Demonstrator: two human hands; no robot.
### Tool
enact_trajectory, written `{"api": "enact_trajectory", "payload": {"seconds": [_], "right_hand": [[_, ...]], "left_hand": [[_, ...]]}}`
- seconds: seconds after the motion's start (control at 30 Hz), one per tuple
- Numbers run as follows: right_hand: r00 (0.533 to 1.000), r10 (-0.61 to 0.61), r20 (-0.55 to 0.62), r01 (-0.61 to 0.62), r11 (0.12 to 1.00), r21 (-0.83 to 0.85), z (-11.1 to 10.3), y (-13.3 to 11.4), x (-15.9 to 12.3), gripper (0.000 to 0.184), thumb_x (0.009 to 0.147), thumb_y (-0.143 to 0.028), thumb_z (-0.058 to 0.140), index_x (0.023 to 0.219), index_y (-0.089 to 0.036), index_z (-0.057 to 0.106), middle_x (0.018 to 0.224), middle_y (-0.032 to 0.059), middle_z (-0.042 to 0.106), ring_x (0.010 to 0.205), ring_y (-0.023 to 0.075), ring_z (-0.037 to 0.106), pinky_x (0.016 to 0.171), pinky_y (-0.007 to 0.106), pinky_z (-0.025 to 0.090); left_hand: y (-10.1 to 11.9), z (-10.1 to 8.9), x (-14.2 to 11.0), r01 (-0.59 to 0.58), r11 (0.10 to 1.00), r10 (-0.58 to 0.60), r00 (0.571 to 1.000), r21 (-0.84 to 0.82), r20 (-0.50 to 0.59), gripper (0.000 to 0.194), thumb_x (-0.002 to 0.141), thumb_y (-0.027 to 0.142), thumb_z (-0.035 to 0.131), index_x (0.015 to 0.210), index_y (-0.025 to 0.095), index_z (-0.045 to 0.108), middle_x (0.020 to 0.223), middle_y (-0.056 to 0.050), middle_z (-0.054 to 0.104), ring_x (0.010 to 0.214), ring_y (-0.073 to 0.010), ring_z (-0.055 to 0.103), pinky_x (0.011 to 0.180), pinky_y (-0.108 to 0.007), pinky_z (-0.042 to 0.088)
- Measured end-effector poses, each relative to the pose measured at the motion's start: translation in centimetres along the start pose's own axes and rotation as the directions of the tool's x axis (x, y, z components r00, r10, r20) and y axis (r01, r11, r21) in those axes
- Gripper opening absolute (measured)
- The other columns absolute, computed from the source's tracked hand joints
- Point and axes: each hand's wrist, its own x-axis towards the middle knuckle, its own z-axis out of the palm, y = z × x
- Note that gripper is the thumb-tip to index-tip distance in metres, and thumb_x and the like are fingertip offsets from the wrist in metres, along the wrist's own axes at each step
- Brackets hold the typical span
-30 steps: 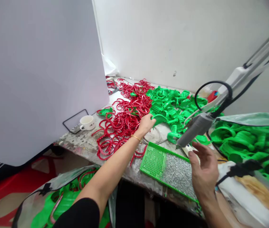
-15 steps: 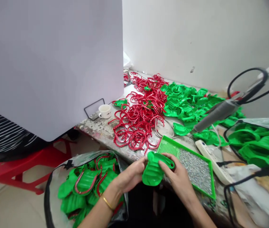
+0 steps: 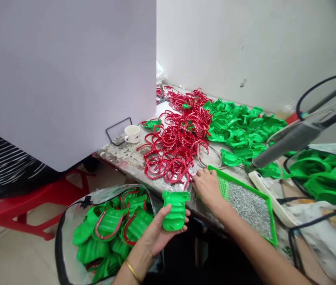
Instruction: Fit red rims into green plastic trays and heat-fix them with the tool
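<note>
My left hand (image 3: 159, 231) holds a green molded plastic piece (image 3: 174, 211), ridged, with a tab at its upper corner. The thumb lies on its near side, and fingertips show beyond its right edge. My right hand (image 3: 206, 188) is over the table edge, its fingers curled down at the near end of a heap of red curved strips (image 3: 175, 168). Its fingertips pinch at the end of one red strip, partly hidden by the hand. Right beside this hand is the corner of a green tray (image 3: 271, 221) holding many small silvery bits.
An open bag (image 3: 64, 237) of green pieces with red edging stands at left. More green pieces (image 3: 236, 126) are heaped behind. A grey tool (image 3: 286, 148) on an arm hangs at right, above a power strip (image 3: 270, 202). A white cup (image 3: 133, 134) stands near a grey panel (image 3: 67, 79).
My right hand has let go of the green piece and moved up to the red strips beside the tray. My left hand now holds the piece alone, slightly lower and further left.
</note>
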Motion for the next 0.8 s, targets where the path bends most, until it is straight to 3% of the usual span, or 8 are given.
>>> {"api": "enact_trajectory", "payload": {"seconds": [0.27, 0.47, 0.63, 0.8], "right_hand": [[0.989, -0.071, 0.126, 0.065, 0.997, 0.049, 0.2, 1.0, 2.4, 0.021, 0.086, -0.018, 0.045, 0.083, -0.015, 0.065, 0.092, 0.0132, 0.064, 0.098, 0.0280, 0.053, 0.085, 0.042, 0.031], [0.982, -0.090, 0.168, 0.032, 0.945, 0.325, -1.6, 4.4, 4.6, 0.010, 0.080, -0.023, 0.054, 0.082, -0.018, 0.063, 0.081, 0.0047, 0.067, 0.079, 0.0202, 0.060, 0.077, 0.033, 0.037], [0.993, -0.103, 0.051, 0.043, 0.743, 0.668, -3.7, 6.3, 6.6, 0.016, 0.081, -0.029, 0.053, 0.088, -0.019, 0.063, 0.082, 0.0028, 0.065, 0.075, 0.0154, 0.058, 0.070, 0.027, 0.043], [0.987, 0.118, -0.107, 0.043, 0.453, 0.891, -3.4, 7.2, 6.4, 0.041, 0.086, -0.049, 0.041, 0.107, -0.018, 0.055, 0.087, 0.0048, 0.061, 0.071, 0.0129, 0.056, 0.070, 0.028, 0.047]], "left_hand": [[1.6, -0.9, 0.6, -0.114, 0.993, 0.115, 0.992, 0.017, -0.046, 0.042, 0.089, 0.042, 0.047, 0.116, 0.012, 0.059, 0.111, -0.015, 0.065, 0.093, -0.0210, 0.062, 0.084, -0.036, 0.047], [1.5, -1.1, 1.7, -0.058, 0.998, 0.060, 0.994, 0.033, -0.094, 0.051, 0.087, 0.047, 0.048, 0.119, 0.009, 0.056, 0.110, -0.017, 0.065, 0.088, -0.0198, 0.063, 0.079, -0.033, 0.048], [1.4, -0.4, 2.2, -0.068, 0.998, 0.066, 0.988, -0.009, -0.139, 0.051, 0.085, 0.048, 0.052, 0.116, 0.008, 0.058, 0.110, -0.017, 0.066, 0.087, -0.0203, 0.064, 0.076, -0.031, 0.049], [1.6, -0.3, 2.1, -0.035, 0.995, 0.024, 0.993, -0.096, -0.115, 0.055, 0.085, 0.050, 0.051, 0.118, 0.007, 0.056, 0.108, -0.018, 0.065, 0.085, -0.0210, 0.064, 0.075, -0.032, 0.048]]}}
